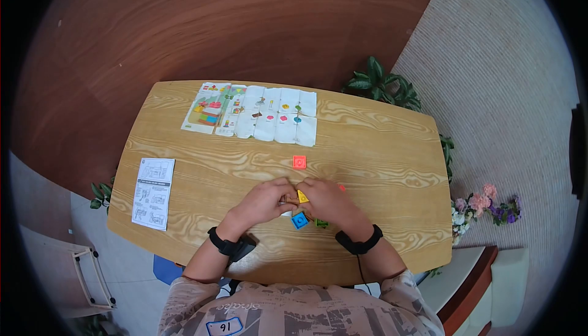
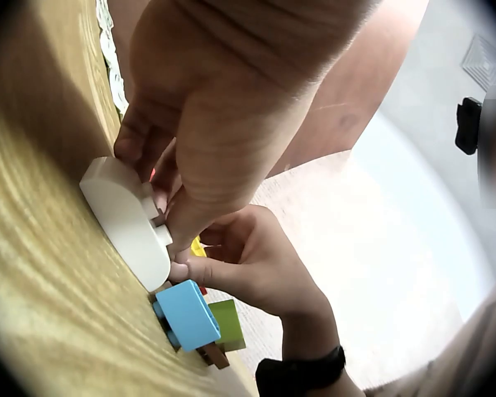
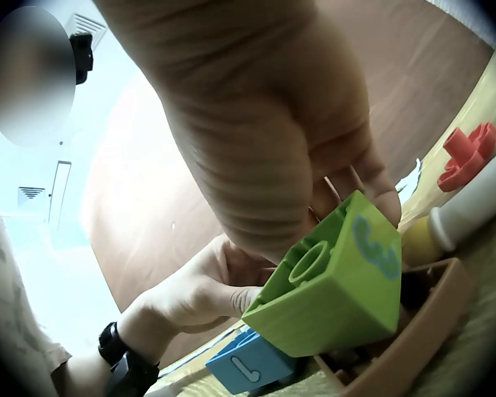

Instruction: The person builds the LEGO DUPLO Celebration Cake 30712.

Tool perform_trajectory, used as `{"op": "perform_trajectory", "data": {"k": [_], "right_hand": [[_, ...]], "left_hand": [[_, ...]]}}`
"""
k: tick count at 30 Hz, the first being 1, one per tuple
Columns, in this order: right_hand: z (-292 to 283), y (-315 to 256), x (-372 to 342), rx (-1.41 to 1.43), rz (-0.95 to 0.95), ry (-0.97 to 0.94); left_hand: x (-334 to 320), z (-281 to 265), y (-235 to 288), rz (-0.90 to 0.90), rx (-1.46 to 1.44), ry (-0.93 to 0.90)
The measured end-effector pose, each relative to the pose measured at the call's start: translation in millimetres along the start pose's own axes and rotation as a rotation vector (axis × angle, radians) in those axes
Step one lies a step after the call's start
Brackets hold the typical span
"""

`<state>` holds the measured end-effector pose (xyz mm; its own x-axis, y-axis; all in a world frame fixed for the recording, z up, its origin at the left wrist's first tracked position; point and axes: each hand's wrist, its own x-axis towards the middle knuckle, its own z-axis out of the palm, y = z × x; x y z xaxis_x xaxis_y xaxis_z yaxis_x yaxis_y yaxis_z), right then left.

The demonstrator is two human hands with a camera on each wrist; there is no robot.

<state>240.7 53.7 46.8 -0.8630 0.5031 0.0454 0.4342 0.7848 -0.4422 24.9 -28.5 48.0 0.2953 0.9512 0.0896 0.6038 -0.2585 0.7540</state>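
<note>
in the head view, a colour-printed sheet lay at eleven o'clock on the wooden table, a black-and-white sheet at nine. beyond its edge, a leafy plant showed towards one, pink, white and purple flowers at three, a pale seat at four, a white rack at eight.

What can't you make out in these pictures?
Head: print on the black-and-white sheet, too small to read.
Left wrist: most of the yellow piece, hidden by the left hand and right hand.
Right wrist: white tube, cut off by the right edge.
</note>
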Motion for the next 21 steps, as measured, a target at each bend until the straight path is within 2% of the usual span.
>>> {"op": "perform_trajectory", "data": {"k": [4, 7, 16, 21], "right_hand": [[1, 0, -2, 0.036, 0.024, 0.020], [2, 1, -3, 0.038, 0.046, 0.014], [0, 0, -4, 0.012, 0.101, -0.029], [-3, -2, -4, 0.003, 0.099, -0.032]], "left_hand": [[-2, -11, 5, -0.018, -0.055, 0.014], [-6, -19, 4, -0.099, -0.026, -0.009], [-9, -23, -8, -0.092, 0.037, -0.108], [-9, -19, -7, -0.056, 0.093, -0.062]]}}
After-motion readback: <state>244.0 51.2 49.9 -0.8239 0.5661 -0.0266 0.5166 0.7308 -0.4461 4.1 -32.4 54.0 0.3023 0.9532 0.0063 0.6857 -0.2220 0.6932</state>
